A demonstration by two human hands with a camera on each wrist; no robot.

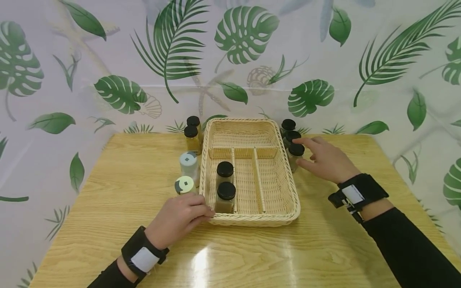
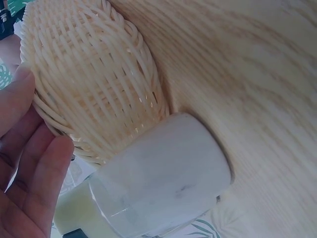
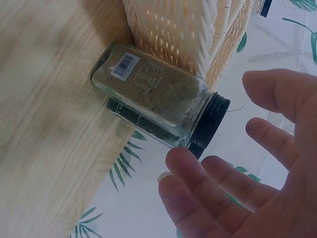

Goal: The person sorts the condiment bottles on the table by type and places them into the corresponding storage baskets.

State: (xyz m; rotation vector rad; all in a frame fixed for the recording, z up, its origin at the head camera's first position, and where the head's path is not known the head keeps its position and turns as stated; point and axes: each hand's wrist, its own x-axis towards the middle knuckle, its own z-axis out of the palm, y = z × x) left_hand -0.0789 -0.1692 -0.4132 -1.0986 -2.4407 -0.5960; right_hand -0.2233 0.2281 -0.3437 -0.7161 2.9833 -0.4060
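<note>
A cream woven basket with several compartments stands on the table. My left hand holds its rim at the near left corner, thumb and fingers on the edge in the left wrist view. My right hand reaches to the basket's right side with fingers spread about the black lid of the nearest spice jar. In the right wrist view that glass jar holds brownish powder and bears a barcode label; a gap shows between thumb and lid. Two black-lidded jars stand in the basket's left compartment.
Two more black-lidded jars stand behind the nearest one on the right. Left of the basket are two yellowish jars, a white-lidded jar and a jar with a pale yellow-green lid. A leaf-patterned cloth hangs behind the table.
</note>
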